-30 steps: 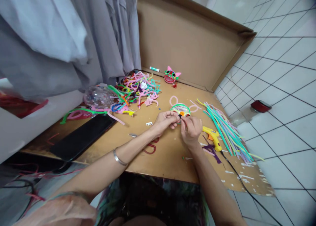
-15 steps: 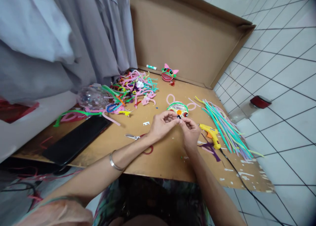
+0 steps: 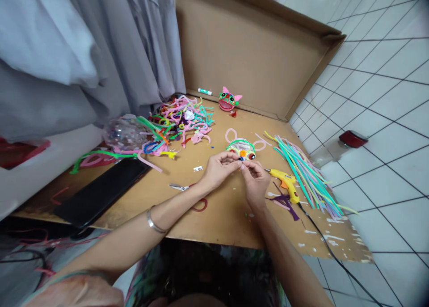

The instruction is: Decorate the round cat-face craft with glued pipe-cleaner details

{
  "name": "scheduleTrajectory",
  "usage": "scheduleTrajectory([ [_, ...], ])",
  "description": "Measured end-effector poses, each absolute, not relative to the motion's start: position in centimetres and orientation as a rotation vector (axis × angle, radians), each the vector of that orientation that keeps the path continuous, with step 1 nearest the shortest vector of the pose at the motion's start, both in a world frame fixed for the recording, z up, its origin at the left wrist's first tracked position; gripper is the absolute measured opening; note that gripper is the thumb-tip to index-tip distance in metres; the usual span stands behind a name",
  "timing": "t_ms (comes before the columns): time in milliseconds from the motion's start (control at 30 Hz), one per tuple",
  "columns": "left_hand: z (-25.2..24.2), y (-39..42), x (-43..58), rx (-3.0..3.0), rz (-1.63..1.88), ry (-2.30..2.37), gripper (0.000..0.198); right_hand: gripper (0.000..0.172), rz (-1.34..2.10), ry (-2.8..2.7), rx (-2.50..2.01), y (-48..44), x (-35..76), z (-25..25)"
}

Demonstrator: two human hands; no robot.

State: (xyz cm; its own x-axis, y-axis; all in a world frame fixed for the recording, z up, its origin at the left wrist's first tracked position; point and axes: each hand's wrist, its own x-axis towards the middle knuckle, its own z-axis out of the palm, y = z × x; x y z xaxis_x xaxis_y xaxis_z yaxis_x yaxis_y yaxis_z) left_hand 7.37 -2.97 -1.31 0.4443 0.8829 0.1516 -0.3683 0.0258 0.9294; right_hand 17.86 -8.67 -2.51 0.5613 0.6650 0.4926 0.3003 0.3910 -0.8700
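Fingertips of my left hand [image 3: 217, 169] and my right hand [image 3: 256, 178] meet in a pinch over the table. Between them shows a small dark blue piece [image 3: 241, 159], too small to identify. Just beyond my fingers lies a round craft face [image 3: 240, 145] with a green rim, an orange middle and red-and-black eyes; my hands partly cover it. Pink pipe-cleaner loops [image 3: 231, 135] flank it. Right of my right hand lies a yellow hot glue gun [image 3: 284, 182]. Scissors [image 3: 179, 187] with red handles rest partly beneath my left forearm.
A bundle of pipe cleaners [image 3: 298, 168] lies at the right, a tangled pile [image 3: 184, 117] at the back left. A finished-looking animal face [image 3: 229, 100] and a glue stick [image 3: 204, 92] sit by the cardboard wall [image 3: 241, 52]. A black slab [image 3: 100, 193] lies left; the gun's cord [image 3: 330, 249] trails off the table.
Both hands stay pinched together in nearly the same place, with the fingers shifting slightly around the small piece. More blue shows between them now. The view has moved a little.
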Motion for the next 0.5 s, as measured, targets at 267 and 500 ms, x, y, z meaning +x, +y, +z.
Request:
scheduleTrajectory([
  [267, -0.9, -0.2, 6.6, 1.200, 1.202, 0.675, 0.026, 0.018, 0.111, -0.941, -1.292, -8.7, 18.8, -2.6],
  [500, -2.5, 0.7, 6.5, 1.537, 1.294, 0.787, 0.018, 0.026, -0.018, -0.873, -1.404, -8.2, 20.7, -2.7],
])
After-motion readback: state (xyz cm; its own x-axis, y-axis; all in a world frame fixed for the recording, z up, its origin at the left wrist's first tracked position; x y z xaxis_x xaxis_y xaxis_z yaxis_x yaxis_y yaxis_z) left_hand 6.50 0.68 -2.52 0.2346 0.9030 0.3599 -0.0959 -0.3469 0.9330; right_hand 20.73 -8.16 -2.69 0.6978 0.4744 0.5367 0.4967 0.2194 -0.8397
